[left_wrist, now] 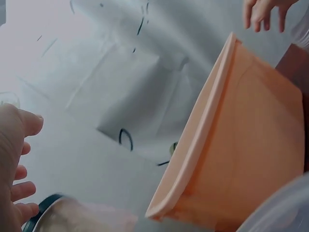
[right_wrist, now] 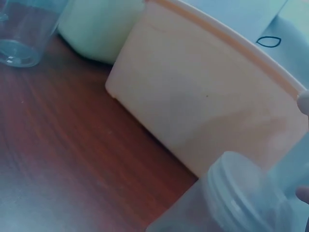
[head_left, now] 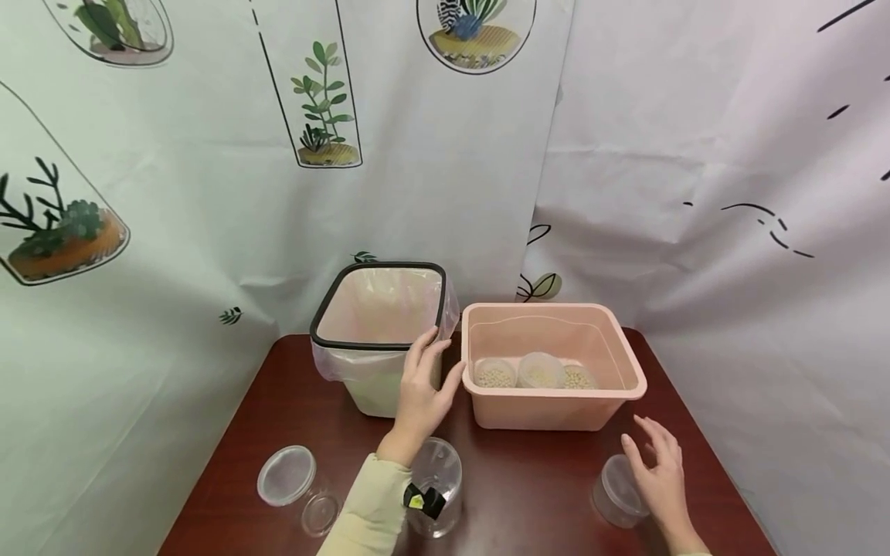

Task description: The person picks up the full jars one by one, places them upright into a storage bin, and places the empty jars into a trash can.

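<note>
My left hand (head_left: 422, 394) is raised between the waste bin (head_left: 378, 345) and the pink tub (head_left: 535, 409), fingers spread and holding nothing. Its thumb overlaps the tub's left rim in the head view. Below that wrist stands a clear jar (head_left: 448, 506), partly covered by the sleeve. At the right, my right hand (head_left: 657, 471) hovers by a small clear jar with a translucent lid (head_left: 619, 494), its fingers loosely bent. In the right wrist view this lidded jar (right_wrist: 241, 193) shows in front of the tub, with fingertips (right_wrist: 303, 193) at the frame's edge.
Inside the tub are three clear containers; pale bean-like pieces show in the left one (head_left: 495, 376). A tall clear jar with a round top (head_left: 287, 475) stands at the table's left. The bin has a black rim and a bag liner. Patterned fabric (head_left: 445, 216) hangs behind the brown table (head_left: 528, 494).
</note>
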`<state>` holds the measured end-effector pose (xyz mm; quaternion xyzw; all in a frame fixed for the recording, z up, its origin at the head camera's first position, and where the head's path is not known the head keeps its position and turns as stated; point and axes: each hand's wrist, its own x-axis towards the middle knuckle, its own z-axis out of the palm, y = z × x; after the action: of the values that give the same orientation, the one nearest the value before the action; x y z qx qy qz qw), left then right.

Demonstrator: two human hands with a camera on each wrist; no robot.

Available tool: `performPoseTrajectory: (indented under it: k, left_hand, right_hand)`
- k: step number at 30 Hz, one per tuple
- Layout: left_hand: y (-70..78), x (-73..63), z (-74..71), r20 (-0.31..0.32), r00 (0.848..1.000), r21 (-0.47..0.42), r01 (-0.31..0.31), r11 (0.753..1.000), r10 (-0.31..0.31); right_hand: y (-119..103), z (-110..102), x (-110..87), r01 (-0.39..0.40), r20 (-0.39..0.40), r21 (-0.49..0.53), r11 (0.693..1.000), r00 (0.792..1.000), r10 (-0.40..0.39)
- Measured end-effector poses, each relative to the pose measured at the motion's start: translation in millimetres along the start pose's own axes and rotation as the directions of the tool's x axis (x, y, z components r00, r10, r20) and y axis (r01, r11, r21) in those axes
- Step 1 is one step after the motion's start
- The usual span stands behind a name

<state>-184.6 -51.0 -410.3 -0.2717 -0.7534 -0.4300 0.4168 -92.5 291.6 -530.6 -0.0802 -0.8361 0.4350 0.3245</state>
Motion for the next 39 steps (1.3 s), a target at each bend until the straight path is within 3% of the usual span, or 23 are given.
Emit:
performPoseTrajectory:
  k: [8,14,25,29,34,39]
  left_hand:
    - [-15.6,5.8,-21.7,-0.085,0.996,0.007,-0.033,0.999,0.033]
    - [-24.7,13.2,-39.5,-0.173,0.985,0.036,-0.005,0.999,0.011]
    - [-47.3,15.1,-68.5,-0.306,0.943,0.141,0.178,0.974,-0.128]
    - [-54.2,13.5,-74.2,-0.335,0.927,0.155,0.232,0.960,-0.170]
    - [-58.0,11.7,-80.9,-0.335,0.901,0.151,0.341,0.928,-0.276]
    - [-57.9,15.5,-93.5,-0.272,0.869,0.156,0.464,0.872,-0.414]
  right_hand:
    - [2.7,-3.4,-21.2,0.008,-0.061,-0.041,0.999,0.998,-0.011]
    - [12.9,-4.5,-37.7,-0.029,-0.072,-0.080,0.996,0.997,0.024]
    - [11.0,-1.3,-56.3,-0.138,-0.134,-0.118,0.983,0.983,0.122]
    - [11.3,-0.5,-60.1,-0.140,-0.155,-0.135,0.981,0.981,0.118]
    - [20.0,0.7,-65.7,-0.081,-0.188,-0.120,0.990,0.980,0.057]
    - [25.3,5.6,-71.6,-0.054,-0.211,-0.087,0.995,0.977,0.035]
